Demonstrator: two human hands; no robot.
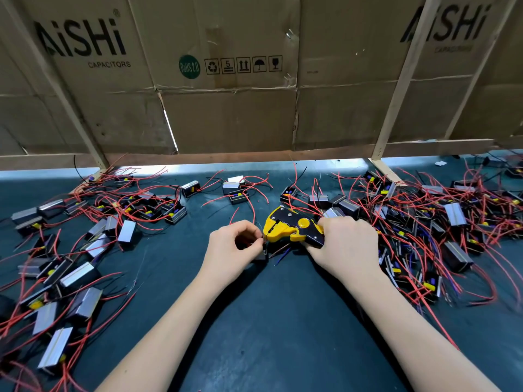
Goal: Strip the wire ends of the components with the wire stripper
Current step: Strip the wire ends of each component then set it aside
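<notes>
Near the desk's middle, the right hand (343,244) gripped the wire stripper (291,229); the left hand (233,246) pinched a thin wire (259,225) at its head. Many components (424,222) probably remained unstripped.

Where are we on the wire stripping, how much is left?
Done: can't confirm; the components spread at left may be finished, but their wire ends are too small to read. In hand: the right hand grips the yellow-and-black wire stripper; the left hand pinches a wire at its head, with one component below it. Left: probably the dense tangled pile at right.
</notes>
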